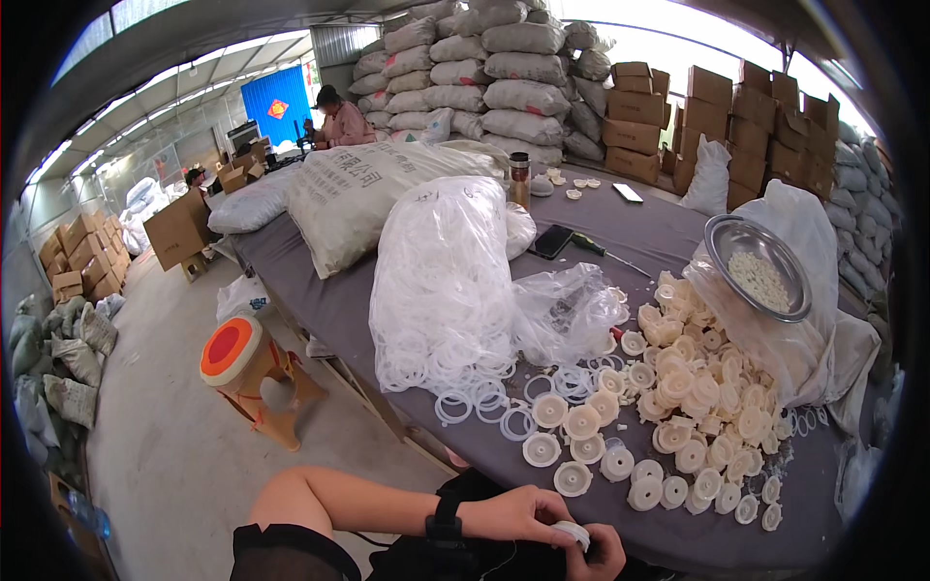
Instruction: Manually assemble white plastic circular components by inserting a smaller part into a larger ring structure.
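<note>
My left hand (523, 511), with a black watch on its wrist, pinches a small round white plastic part (573, 533) at the table's near edge. On the same part close the fingers of my right hand (604, 556), partly cut off by the lower border. Just beyond my hands lie several cream plastic discs (573, 478) with raised centres. They run into a large heap of such discs (712, 387) to the right. Translucent rings (453, 407) spill from a clear plastic bag (441, 281) full of them.
A metal bowl (717, 242) of small pale pieces rests on a white bag at the right. Farther back are a screwdriver (589, 244), a phone (551, 242), a bottle (519, 182) and a big sack (358, 198). An orange-topped stool (232, 349) stands left; another person (346, 124) sits beyond.
</note>
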A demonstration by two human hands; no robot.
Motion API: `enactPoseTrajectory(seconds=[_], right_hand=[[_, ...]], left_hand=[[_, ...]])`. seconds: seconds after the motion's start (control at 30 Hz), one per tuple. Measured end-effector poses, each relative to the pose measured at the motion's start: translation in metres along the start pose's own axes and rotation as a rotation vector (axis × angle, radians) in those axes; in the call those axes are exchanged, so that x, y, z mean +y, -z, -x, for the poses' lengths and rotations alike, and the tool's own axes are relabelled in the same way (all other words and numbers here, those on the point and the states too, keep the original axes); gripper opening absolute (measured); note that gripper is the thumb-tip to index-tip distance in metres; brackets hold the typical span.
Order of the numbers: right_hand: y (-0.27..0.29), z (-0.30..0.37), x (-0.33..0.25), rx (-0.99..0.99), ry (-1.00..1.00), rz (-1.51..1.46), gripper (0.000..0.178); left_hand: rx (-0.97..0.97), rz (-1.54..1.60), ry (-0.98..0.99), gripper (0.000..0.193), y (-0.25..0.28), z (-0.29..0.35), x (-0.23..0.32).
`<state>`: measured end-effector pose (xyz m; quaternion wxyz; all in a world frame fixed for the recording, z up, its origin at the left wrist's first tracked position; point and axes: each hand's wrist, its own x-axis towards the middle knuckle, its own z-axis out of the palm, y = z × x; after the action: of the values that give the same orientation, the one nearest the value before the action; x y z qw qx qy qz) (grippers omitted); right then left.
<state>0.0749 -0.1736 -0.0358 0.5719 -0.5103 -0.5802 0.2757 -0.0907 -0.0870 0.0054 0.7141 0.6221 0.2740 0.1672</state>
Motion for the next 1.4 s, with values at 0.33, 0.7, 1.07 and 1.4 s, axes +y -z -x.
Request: enactPoseTrajectory(seconds=[0.33, 0.7, 1.07, 1.4], right_hand=[[-0.003, 0.008, 0.008, 0.058, -0.1, -0.187, 0.022], [-0.006, -0.011, -0.01, 0.238, 0.145, -0.098, 0.018], [0.009, -0.025, -0.015, 0.097, 0.55, 0.124, 0.034], [0.0, -0.015, 0.023, 0.103, 0.037, -0.102, 0.026]], left_hand=[[0.26, -0.351, -0.372, 0.019, -0.021, 0.008, 0.006], [0.23, -0.299, -0.497, 0.017, -0.019, 0.004, 0.021], [0.185, -0.788, -0.892, 0.033, -0.004, 0.001, 0.018], [0.226, -0.935, -0.702, 0.028, 0.004, -0.02, 0.01]])
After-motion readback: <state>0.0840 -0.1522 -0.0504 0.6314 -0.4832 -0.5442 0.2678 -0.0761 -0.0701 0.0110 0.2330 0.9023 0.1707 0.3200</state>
